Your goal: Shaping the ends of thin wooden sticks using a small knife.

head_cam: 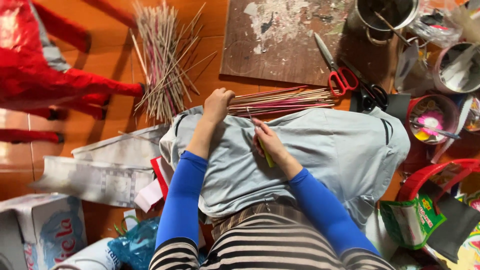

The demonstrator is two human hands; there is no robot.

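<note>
Left hand (218, 104): closed in a fist around the near end of a bundle of thin sticks (282, 100), natural and pink, which lies across the far edge of a pale grey cloth (330, 150) spread over the person's lap.

Right hand (267, 141): fingers narrowed on a small yellow-green strip (268, 157) (its kind cannot be told), resting on the cloth just beside the left hand.

Sleeves: both forearms in bright blue, under a striped top.

Loose pile of sticks (162, 60): fanned out on the orange floor (110, 55) beyond the left hand, well apart from the held bundle.

Worn brown board (280, 42): lies on the floor past the bundle, flecked with white paint.

2 pairs of scissors: red-handled scissors (336, 70) on the board's right edge; black-handled scissors (367, 90) just beside them.

Metal pot (382, 17): at the board's far right corner.

Red bowl (431, 119): right of the cloth, holding coloured bits.

Red papered figure (35, 65): at the left of the floor.

Newspaper sheets (100, 172): near the left of the cloth.
</note>
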